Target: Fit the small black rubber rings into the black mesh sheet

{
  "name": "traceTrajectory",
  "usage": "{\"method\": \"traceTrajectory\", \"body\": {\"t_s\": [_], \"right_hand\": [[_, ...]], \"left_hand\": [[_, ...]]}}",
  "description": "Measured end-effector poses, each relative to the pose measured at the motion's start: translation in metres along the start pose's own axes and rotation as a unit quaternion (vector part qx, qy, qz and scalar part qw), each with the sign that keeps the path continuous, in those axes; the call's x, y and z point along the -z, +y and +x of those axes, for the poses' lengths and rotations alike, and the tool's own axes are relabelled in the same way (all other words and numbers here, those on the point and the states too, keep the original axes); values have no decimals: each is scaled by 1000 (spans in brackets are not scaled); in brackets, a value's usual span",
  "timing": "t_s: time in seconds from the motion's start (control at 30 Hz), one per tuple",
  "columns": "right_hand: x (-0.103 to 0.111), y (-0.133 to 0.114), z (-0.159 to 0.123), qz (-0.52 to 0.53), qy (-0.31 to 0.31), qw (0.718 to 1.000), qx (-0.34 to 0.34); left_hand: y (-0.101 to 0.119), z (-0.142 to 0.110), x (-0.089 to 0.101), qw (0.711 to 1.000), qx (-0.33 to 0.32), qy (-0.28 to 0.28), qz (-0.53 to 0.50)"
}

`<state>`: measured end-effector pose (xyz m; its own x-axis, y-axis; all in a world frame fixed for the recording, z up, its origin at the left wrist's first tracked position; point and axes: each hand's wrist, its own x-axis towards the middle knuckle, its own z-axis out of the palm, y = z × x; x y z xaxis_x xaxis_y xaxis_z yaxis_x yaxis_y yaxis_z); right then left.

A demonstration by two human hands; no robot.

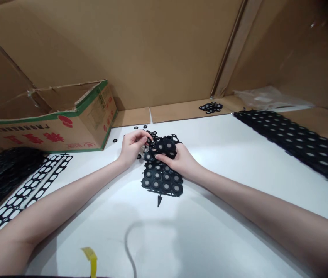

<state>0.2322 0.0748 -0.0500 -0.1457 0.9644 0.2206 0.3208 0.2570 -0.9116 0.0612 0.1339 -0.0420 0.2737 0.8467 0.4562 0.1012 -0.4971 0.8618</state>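
A black moulded rubber sheet [157, 175] with rows of round grey-centred discs lies in the middle of the white table, its far part bent up. My right hand [180, 160] grips this sheet from the right, thumb on top and the other fingers hidden beneath. At the sheet's far left edge, my left hand [135, 146] is closed in a pinch, with a small black rubber ring [149, 141] at its fingertips. Several loose black rings [114, 140] are scattered around and beyond that hand. A pointed black tab [159, 200] sticks out from the sheet's near edge.
An open cardboard box [91, 119] stands at the back left. Punched-out black webbing [33, 185] and a dark heap [4, 173] lie left. A long black disc sheet [297, 141], a plastic bag [271, 98] and a ring pile [211, 107] lie right. Cardboard walls [164, 50] enclose the back.
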Motion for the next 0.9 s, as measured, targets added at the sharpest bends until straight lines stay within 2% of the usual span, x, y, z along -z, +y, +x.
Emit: {"method": "traceTrajectory", "body": {"t_s": [0.2,0.27,0.37,0.47,0.6,0.77,0.83,0.9], "right_hand": [[-1,-2,0,70,-1,997,-20],[0,-3,0,77,0,996,-35],[2,-4,-1,98,5,994,-40],[3,-2,-1,124,4,992,-31],[3,1,0,124,9,992,-34],[3,2,2,61,1,998,7],[3,2,2,28,-15,999,27],[3,3,2,-6,-28,999,33]], "left_hand": [[-22,13,17,993,5,118,-10],[-25,14,22,993,6,121,8],[-21,12,22,995,-2,85,48],[-9,6,17,987,-65,40,141],[7,-6,9,948,-195,34,247],[14,-16,-3,880,-357,-92,298],[11,-16,-7,865,-374,-112,314],[9,-15,-8,871,-366,-106,311]]}}
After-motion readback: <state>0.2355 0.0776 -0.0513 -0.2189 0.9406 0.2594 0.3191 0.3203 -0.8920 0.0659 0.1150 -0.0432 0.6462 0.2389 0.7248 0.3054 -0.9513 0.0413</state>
